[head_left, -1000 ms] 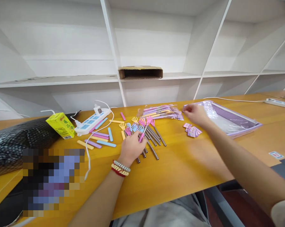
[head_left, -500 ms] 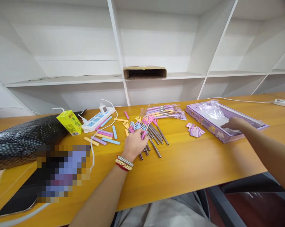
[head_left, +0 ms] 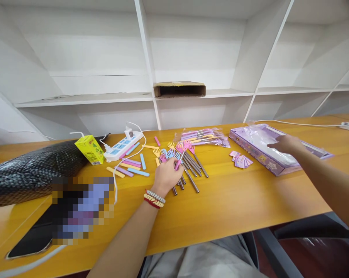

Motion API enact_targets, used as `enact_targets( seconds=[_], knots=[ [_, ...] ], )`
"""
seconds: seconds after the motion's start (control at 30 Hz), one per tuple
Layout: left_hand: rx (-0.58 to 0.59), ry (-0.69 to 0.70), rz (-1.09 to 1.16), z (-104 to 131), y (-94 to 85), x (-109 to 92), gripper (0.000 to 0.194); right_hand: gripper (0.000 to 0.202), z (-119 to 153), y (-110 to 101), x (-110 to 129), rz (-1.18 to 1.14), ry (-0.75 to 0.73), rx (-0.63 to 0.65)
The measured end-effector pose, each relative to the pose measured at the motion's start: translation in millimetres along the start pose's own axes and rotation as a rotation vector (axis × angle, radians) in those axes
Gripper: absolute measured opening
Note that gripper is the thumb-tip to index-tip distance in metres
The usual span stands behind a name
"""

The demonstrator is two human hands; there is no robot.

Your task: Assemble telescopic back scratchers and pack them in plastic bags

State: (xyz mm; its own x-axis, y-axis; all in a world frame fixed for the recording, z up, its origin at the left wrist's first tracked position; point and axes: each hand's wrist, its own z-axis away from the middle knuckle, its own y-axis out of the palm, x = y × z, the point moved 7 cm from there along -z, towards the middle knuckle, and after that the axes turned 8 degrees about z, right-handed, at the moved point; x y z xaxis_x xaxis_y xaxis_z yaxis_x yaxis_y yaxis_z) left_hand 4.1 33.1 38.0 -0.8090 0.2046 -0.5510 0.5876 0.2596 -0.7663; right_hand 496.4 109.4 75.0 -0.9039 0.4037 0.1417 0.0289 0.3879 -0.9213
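My left hand (head_left: 169,176) is closed around the pink handle of a pink back scratcher (head_left: 178,162), whose claw head points away from me. It is held just over a pile of metal-shafted back scratchers (head_left: 192,164) with yellow, pink and blue claw heads. My right hand (head_left: 285,144) hovers over a shallow purple box (head_left: 263,160), fingers reaching out and apart from the thumb. Clear plastic bags (head_left: 257,139) lie in the box, close to those fingers. Part of that hand's fingers is hard to make out.
Loose coloured handles (head_left: 138,172) lie left of the pile, near a power strip (head_left: 124,146) and a yellow drink carton (head_left: 89,150). Bagged back scratchers (head_left: 203,136) lie behind the pile. Small purple cards (head_left: 241,160) sit beside the box. A white cable (head_left: 116,193) crosses the table.
My right hand has lifted slightly and moved a little away from me over the box. The bunched plastic there now lies flatter. My left hand keeps hold of the pink back scratcher.
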Motion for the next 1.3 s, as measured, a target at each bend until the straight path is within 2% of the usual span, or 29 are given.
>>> enact_targets(
  seconds=[0.07, 0.13, 0.2, 0.27, 0.33, 0.43, 0.57, 0.67, 0.73, 0.83, 0.97, 1.07, 1.17, 1.23, 1.3],
  knots=[
    [-0.030, -0.005, 0.036, -0.2, -1.3, 0.2, 0.019, 0.050, 7.7, -6.5, 15.5, 0.032, 0.025, 0.117],
    [-0.063, -0.008, 0.095, -0.6, -3.1, 0.5, 0.018, 0.056, 20.4, -28.1, 48.4, -0.006, -0.023, 0.054],
    [-0.095, -0.017, 0.179, -1.7, -5.1, 2.1, 0.016, 0.053, 40.2, -49.2, 94.8, -0.123, -0.158, -0.030],
    [-0.120, -0.053, 0.288, -3.6, -6.3, 7.0, 0.016, 0.053, 65.2, -60.8, 141.2, -0.251, -0.274, -0.071],
    [-0.133, -0.108, 0.427, -5.5, -5.8, 14.2, 0.021, 0.055, 92.1, -56.0, 184.8, -0.369, -0.387, -0.002],
    [-0.150, -0.153, 0.640, -6.5, -4.4, 22.0, 0.031, 0.047, 132.2, -32.5, 239.5, -0.455, -0.563, 0.121],
    [-0.186, -0.070, 0.707, -3.2, -7.1, 17.3, 0.032, 0.041, 173.1, 3.9, 280.7, -0.470, -0.718, 0.220],
    [-0.126, -0.021, 0.678, -0.2, -3.2, 8.3, 0.029, 0.047, 192.3, 15.4, 291.2, -0.543, -0.819, 0.247],
    [-0.059, -0.015, 0.679, 1.0, 1.5, 2.5, 0.030, 0.049, 198.5, 11.1, 288.5, -0.649, -0.855, 0.205],
    [0.004, 0.017, 0.652, 3.6, 3.6, -8.3, 0.033, 0.041, 202.3, 0.7, 278.2, -0.843, -0.849, 0.177],
    [0.157, 0.107, 0.587, 12.0, 8.5, -29.6, 0.036, 0.031, 208.8, -1.5, 274.9, -1.128, -0.811, 0.367],
    [0.221, 0.168, 0.545, 18.3, 10.2, -41.7, 0.036, 0.028, 208.4, 0.9, 275.5, -1.335, -0.707, 0.512],
    [0.240, 0.212, 0.533, 19.7, 11.0, -44.8, 0.032, 0.027, 199.1, 7.5, 272.1, -1.564, -0.493, 0.698],
    [0.184, 0.245, 0.458, 17.6, 9.0, -41.3, 0.032, 0.028, 187.9, 11.4, 265.7, -1.703, -0.332, 0.774],
    [0.097, 0.317, 0.314, 16.1, 6.3, -38.5, 0.029, 0.028, 174.5, 15.8, 257.4, -1.759, -0.226, 0.787]
  ],
)
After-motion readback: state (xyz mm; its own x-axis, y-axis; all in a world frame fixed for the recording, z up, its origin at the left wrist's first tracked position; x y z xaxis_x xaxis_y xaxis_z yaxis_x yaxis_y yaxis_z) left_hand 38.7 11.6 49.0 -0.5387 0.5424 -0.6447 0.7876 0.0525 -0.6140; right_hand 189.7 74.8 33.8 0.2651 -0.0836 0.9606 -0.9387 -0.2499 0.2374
